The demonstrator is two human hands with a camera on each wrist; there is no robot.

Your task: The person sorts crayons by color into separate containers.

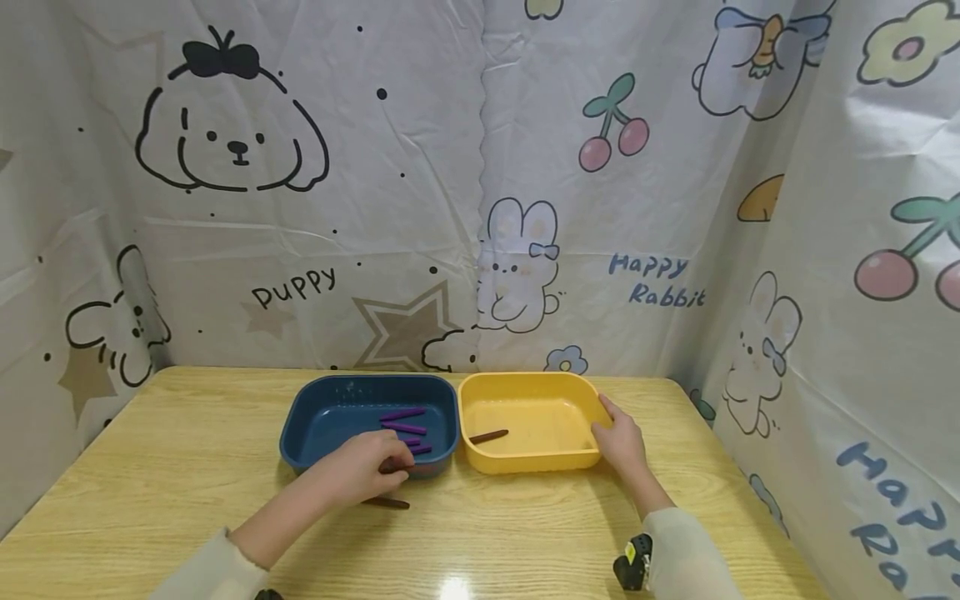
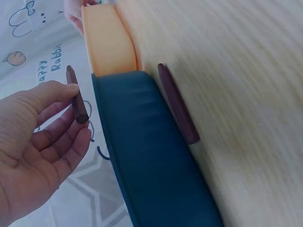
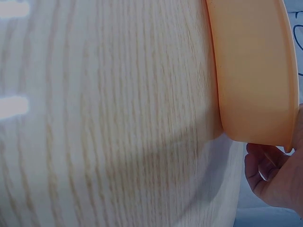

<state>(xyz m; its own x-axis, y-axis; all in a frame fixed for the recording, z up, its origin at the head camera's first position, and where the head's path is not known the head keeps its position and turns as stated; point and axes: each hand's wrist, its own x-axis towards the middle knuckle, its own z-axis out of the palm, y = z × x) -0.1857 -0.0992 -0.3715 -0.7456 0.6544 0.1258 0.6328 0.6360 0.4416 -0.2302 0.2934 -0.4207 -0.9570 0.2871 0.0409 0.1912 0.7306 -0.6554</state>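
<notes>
My left hand (image 1: 363, 467) is over the front edge of the blue bin (image 1: 326, 427). It pinches a brown crayon (image 2: 78, 99) between thumb and fingers, as the left wrist view shows. Another brown crayon (image 2: 177, 104) lies on the table along the blue bin's front wall. Several purple crayons (image 1: 405, 428) lie inside the blue bin, partly hidden by the left hand. My right hand (image 1: 621, 437) grips the right side of the yellow bin (image 1: 536, 462), its thumb at the rim and fingers against the outside. One brown crayon (image 1: 489, 436) rests in the yellow bin's left part.
Both bins stand side by side near the back of the light wooden table (image 1: 510, 533). Behind and on the sides hangs a white printed curtain (image 1: 420, 167), close to the table's back edge.
</notes>
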